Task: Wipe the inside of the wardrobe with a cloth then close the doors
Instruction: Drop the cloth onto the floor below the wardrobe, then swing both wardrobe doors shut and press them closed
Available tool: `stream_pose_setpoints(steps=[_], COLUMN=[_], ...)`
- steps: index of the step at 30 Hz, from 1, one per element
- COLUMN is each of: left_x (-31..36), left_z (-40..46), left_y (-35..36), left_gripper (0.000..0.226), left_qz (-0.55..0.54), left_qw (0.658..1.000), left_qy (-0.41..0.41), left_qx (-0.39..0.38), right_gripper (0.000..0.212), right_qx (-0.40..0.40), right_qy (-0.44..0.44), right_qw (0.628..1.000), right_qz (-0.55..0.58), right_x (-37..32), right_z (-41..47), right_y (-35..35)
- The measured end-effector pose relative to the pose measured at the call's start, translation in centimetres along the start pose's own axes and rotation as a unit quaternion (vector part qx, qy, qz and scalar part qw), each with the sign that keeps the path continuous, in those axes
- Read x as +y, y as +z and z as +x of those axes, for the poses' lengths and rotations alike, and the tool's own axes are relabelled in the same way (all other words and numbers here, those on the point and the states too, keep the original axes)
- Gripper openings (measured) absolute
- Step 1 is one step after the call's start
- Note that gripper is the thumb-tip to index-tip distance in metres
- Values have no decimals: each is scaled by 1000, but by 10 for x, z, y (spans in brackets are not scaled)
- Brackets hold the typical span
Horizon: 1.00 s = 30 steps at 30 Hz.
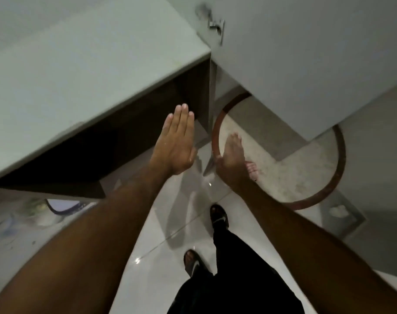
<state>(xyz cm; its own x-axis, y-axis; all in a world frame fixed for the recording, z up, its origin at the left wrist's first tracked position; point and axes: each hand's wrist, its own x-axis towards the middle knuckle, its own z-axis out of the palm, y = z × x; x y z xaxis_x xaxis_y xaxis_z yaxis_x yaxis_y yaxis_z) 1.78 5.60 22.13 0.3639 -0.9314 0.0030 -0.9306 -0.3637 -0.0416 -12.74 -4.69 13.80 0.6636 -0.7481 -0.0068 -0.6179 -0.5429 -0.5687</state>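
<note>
No cloth shows, so the wiping looks finished and the closing remains: the left hand [174,146] and right hand [232,159], both flat, fingers straight together and holding nothing, reach mid-frame toward the wardrobe doors [306,64], apparently still ajar, across the upper frame.

My left hand [176,143] and right hand [232,159] reach flat into the gap between the two pale doors: left door [84,87] crowds one side, right door [306,64] the other, apparently ajar.
</note>
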Motion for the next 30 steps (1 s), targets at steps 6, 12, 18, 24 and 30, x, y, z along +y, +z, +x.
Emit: stream_pose_setpoints(steps=[6,12,18,24,30], left_x=[4,58,122,169,148], left_z=[47,70,94,100,81], left_y=[-169,-292,-401,-432,-438], left_gripper=[83,85,84,79,70], left_qz=[50,124,232,316,359], left_qw=[974,908,828,776,768], left_qy=[146,269,355,404,387], left_qx=[167,296,367,368,364], right_gripper=[76,79,89,82,73], right_qx=[177,379,436,392,368], right_qy=[-5,43,89,89,86], right_qw=[980,901,846,862,845], right_qz=[92,208,295,308,377], right_x=[-100,-126,-110,-88,-97], right_z=[-15,-19,5,13,-22], right_y=[-118,-214,-298,-323,-308])
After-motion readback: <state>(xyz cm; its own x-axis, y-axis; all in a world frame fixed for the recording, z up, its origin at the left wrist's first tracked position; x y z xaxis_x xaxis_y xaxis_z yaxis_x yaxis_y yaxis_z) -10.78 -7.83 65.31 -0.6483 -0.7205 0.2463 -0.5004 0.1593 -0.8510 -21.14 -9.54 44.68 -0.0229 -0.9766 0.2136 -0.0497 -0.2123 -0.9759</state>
